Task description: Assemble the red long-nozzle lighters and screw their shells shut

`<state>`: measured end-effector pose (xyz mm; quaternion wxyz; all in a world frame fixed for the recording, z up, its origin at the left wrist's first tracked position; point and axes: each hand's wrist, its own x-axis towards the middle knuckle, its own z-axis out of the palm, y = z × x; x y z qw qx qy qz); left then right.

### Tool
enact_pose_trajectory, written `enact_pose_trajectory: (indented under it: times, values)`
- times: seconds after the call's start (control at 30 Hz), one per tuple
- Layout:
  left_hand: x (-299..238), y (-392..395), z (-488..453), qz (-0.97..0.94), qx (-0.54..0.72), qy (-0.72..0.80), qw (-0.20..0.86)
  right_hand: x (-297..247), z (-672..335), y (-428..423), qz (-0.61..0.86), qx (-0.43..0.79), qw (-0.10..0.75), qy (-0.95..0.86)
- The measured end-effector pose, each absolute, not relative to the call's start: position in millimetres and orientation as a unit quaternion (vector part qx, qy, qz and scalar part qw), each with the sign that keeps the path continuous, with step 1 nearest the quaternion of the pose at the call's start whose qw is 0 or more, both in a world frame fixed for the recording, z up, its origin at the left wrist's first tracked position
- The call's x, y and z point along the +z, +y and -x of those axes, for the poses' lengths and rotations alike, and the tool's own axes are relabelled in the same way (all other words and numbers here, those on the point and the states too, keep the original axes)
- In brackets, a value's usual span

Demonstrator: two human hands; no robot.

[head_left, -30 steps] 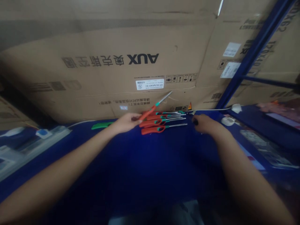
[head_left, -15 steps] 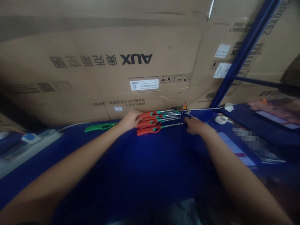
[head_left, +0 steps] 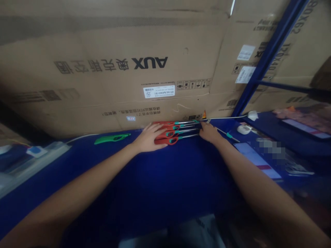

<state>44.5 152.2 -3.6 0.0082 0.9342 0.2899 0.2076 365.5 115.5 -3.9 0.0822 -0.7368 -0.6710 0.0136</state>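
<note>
Several red gas lighters (head_left: 169, 133) with teal triggers and long metal nozzles lie side by side on the blue surface, against the cardboard box. My left hand (head_left: 150, 138) lies across their handle ends, fingers stretched out and spread. At the nozzle tips, my right hand (head_left: 209, 132) has its fingers bent inward; its fingertips are partly hidden, and whatever they hold cannot be made out. A green gas lighter (head_left: 112, 138) lies apart, left of my left hand. To the right of my right hand lies another lighter's teal-collared nozzle (head_left: 229, 135).
A large cardboard box (head_left: 108, 34) stands upright along the back. At right are a blue metal post (head_left: 261, 62), a white tape roll (head_left: 243, 129) and a flat light-coloured packet (head_left: 254, 159). A power strip (head_left: 49, 153) lies at left.
My left hand has shifted from the rear handles to spread over the handle ends. The front red lighter has moved back, closer to the others. My right hand has moved slightly left onto the tips.
</note>
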Motion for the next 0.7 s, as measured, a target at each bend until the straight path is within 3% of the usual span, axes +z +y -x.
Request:
enact_pose_trajectory:
  times: [0.53,0.7]
  values:
    - [-20.1,164.9,-40.8,-0.936,0.208,0.283,-0.029,-23.9,-371.0,124.4,0.707,-0.068,0.145,-0.689]
    - [-20.5,160.3,-42.3,-0.934,0.213,0.285,-0.037,-17.8,-364.9,121.3,0.627,-0.061,0.196,-0.751]
